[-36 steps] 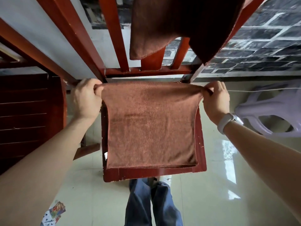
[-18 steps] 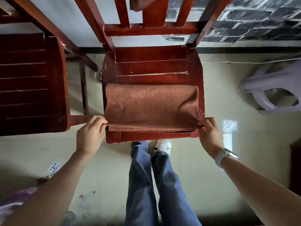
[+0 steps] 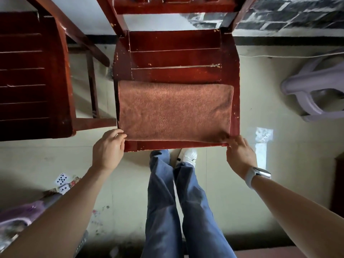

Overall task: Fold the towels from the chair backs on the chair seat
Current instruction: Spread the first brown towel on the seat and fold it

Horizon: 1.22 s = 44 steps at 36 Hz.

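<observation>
Lying between both hands: towel [image 3: 174, 110] (folded).

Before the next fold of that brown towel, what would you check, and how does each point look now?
1. Towel lies on the chair seat: ok.
2. Near edges meet along the seat's front: ok, as far as shows.
3. Left hand pinches the near left corner: ok.
4. Right hand holds the near right corner: ok; the fingers rest on it, but the grip underneath is hidden.
5. Towel surface flat: not ok, a slight ripple at the right side.
6. Bare seat behind the towel for room to work: ok.
</observation>
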{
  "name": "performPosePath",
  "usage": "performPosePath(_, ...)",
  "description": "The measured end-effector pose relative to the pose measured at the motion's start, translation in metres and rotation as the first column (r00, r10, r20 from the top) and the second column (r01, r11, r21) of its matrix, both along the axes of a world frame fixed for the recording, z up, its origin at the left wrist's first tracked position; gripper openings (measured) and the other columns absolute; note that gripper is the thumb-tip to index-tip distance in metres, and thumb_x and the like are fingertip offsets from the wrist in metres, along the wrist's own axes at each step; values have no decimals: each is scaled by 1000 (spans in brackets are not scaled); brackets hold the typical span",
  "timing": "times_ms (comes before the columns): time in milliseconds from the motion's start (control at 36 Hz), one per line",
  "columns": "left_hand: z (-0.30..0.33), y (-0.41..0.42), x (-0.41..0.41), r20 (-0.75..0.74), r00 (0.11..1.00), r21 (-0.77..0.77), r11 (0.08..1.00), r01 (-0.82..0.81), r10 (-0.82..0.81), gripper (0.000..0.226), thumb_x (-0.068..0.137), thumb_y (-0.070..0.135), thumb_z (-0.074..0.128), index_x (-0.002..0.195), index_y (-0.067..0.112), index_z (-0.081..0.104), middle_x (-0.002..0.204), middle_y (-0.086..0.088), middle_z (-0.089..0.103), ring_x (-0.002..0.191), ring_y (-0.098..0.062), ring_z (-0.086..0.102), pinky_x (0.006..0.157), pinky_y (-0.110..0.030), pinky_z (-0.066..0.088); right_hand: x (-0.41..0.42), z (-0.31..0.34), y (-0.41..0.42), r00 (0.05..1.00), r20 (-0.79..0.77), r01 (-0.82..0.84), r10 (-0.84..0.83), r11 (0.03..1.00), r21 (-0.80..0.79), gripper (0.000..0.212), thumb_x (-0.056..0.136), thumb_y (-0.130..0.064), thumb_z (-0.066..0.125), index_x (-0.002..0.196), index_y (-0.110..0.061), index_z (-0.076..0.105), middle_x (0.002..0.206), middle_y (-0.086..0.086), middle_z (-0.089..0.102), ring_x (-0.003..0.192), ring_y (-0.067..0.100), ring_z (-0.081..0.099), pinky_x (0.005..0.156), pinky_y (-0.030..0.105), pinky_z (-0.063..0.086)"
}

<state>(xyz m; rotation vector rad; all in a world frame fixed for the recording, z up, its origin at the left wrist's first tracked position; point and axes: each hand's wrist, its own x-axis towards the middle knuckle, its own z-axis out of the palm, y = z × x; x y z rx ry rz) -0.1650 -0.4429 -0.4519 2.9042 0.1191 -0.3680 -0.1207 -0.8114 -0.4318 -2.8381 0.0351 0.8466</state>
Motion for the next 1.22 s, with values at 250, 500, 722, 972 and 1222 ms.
performPosePath(250,9,-42,28,-1,1000,16,1000,25,-25,41,90,21,42,128,8,49,138,-14,46,129,-31,39,105,-47,32,19,8,50,966,204,-174,159,983,59,44,79,-19,33,109,-10,63,110,15,61,100,37,57,89,49,43)
performPosePath(500,-27,-81,107,-9,984,34,983,181,-181,54,93,32,29,144,17,25,153,-8,23,142,-29,17,112,-53,12,84,-41,134,843,298,-476,447,879,28,55,88,-23,33,141,-12,34,149,10,33,138,24,30,111,52,11)
performPosePath(722,-49,-36,109,-28,997,96,992,81,-78,58,93,50,23,146,28,13,156,-6,11,144,-28,7,112,-54,2,103,-63,81,865,295,-398,407,913,-92,54,91,-36,32,144,-32,22,154,5,22,142,29,18,113,53,11)
performPosePath(972,-29,-10,94,-62,965,100,964,-248,254,63,91,43,22,147,15,12,156,-12,4,143,-31,-1,110,-61,0,98,-35,-4,893,258,364,-370,929,74,60,87,-33,27,141,-8,30,152,17,22,139,32,23,112,47,18)
performPosePath(1222,-23,-78,68,-105,994,6,1000,5,-4,60,89,39,31,145,23,21,155,-11,15,143,-32,9,110,-61,3,66,-38,25,755,183,588,-630,774,238,23,88,-15,56,103,2,59,103,24,60,101,38,52,83,35,37)
